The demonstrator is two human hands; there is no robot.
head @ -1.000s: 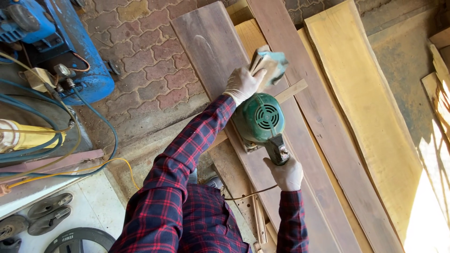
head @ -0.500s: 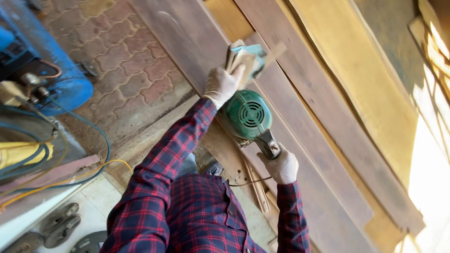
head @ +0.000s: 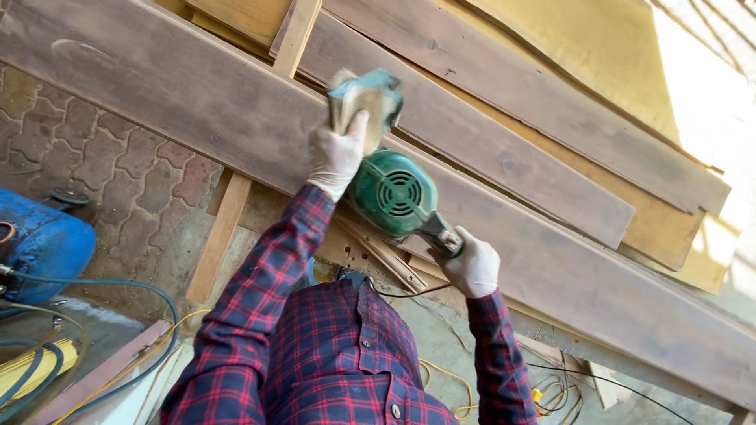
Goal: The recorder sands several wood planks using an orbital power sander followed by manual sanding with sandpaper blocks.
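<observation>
A green electric planer [head: 391,191] rests on a long dark wooden plank [head: 181,110] that runs diagonally across the view. My left hand [head: 339,153], in a white glove, grips the dusty front knob [head: 367,96] of the planer. My right hand [head: 471,267], also gloved, is closed around the rear handle, just off the plank's near edge. Both arms wear red and blue plaid sleeves. The planer's sole is hidden under its body.
More dark planks [head: 504,86] and a pale board [head: 583,39] lie beyond the worked plank. A light batten [head: 224,228] crosses beneath it. A blue tank [head: 43,244], blue and yellow hoses [head: 47,366] and brick paving [head: 94,157] sit at left. Cables [head: 551,386] lie below right.
The camera has moved closer and turned, so the plank now fills the view. The planer has moved along the plank, with both hands keeping the same grip.
</observation>
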